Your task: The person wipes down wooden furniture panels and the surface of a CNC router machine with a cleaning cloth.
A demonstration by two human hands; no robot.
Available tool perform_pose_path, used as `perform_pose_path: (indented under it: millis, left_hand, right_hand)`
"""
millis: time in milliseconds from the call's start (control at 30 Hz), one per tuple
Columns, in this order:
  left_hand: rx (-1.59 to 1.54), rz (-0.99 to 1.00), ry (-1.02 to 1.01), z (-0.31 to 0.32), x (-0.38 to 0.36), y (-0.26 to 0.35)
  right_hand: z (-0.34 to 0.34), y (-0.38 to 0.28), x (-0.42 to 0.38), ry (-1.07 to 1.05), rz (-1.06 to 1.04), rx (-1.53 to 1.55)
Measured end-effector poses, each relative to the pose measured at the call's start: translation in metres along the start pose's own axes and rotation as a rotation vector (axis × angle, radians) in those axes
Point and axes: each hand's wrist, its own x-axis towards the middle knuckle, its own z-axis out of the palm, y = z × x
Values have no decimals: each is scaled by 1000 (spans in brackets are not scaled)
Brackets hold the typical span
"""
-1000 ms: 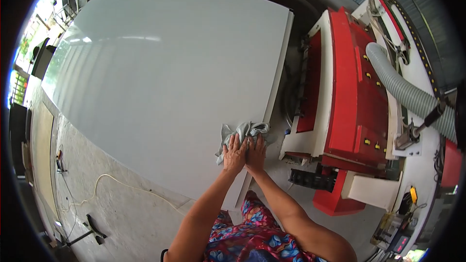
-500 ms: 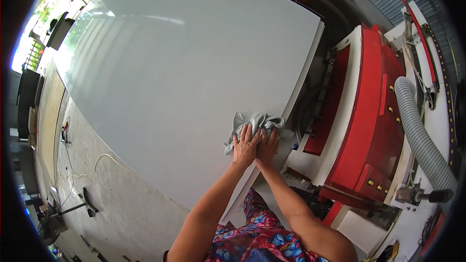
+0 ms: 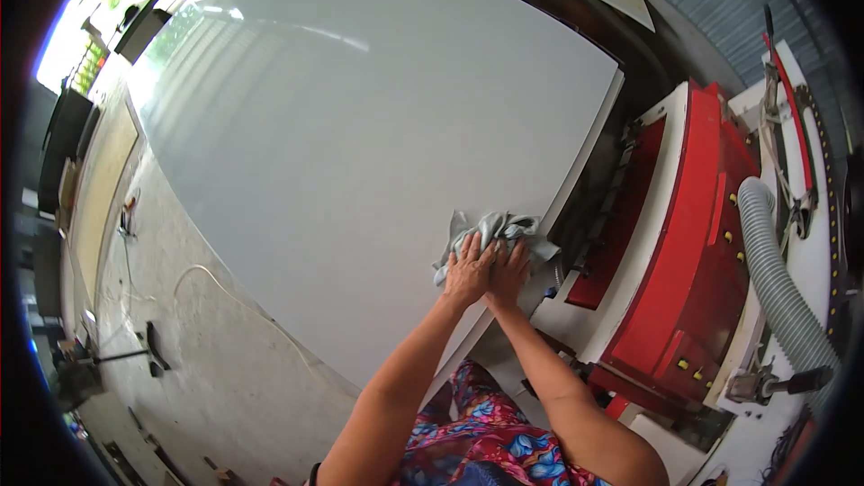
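A large glossy white panel (image 3: 360,135) stretches out in front of me, its right edge running beside a machine. On its near right part lies a crumpled light grey cloth (image 3: 493,227). My left hand (image 3: 468,272) presses down on the cloth with the fingers spread. Right beside it, touching it, my right hand (image 3: 508,275) rests on the cloth near the panel's edge, fingers also extended. The fingertips of both hands are partly among the cloth's folds.
To the right stands a red and white machine (image 3: 670,243) with a grey corrugated hose (image 3: 778,270). A pale cable (image 3: 216,279) lies on the concrete floor (image 3: 234,378) at left. A blackish stand (image 3: 151,349) is on the floor.
The view has turned slightly, so the panel, machine and floor items appear shifted and tilted. Both hands stay on the cloth near the panel's right edge.
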Motion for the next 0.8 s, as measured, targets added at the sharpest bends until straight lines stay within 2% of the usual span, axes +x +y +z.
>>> perform_pose_path:
  millis: [167,367,633,733,800]
  left_hand:
    - [20,-95,41,-6,-43,-26]
    - [-28,-169,68,-26,-26,-40]
    - [-12,-272,213,-72,76,-71]
    - [48,-293,258,-97,128,-85]
    - [-7,-335,301,-112,167,-94]
  right_hand:
    - [-3,-26,-17,-1,-208,90]
    - [14,-43,11,97,-297,155]
    - [44,-83,135,200,-404,201]
    - [58,-98,194,208,-435,366]
    - [75,-105,237,152,-438,322]
